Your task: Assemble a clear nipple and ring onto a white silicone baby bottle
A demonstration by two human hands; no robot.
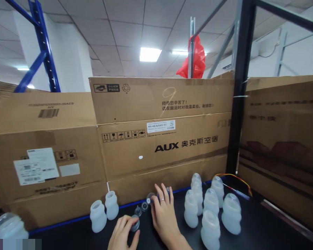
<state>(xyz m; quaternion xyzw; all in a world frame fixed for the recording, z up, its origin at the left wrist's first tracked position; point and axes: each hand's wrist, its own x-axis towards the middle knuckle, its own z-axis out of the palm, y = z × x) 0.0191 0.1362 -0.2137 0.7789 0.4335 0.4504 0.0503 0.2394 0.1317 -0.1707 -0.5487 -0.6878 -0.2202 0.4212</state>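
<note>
My left hand [123, 232] is low at the front of the black table [260, 232], its fingers closed around a small clear cap [135, 224]. My right hand [163, 213] reaches forward with fingers spread, fingertips on a small clear part [150, 198] near the cardboard wall. Two more clear caps [141, 209] lie between the hands. Two open frosted bottles [104, 210] stand to the left. Several frosted bottles with clear domed tops [211, 208] stand grouped to the right of my right hand.
A wall of large cardboard boxes [159, 139] closes the back of the table. A black steel post [238, 104] rises at the right. Coloured wires [234, 180] lie behind the bottle group. Another capped bottle [9, 225] sits at far left.
</note>
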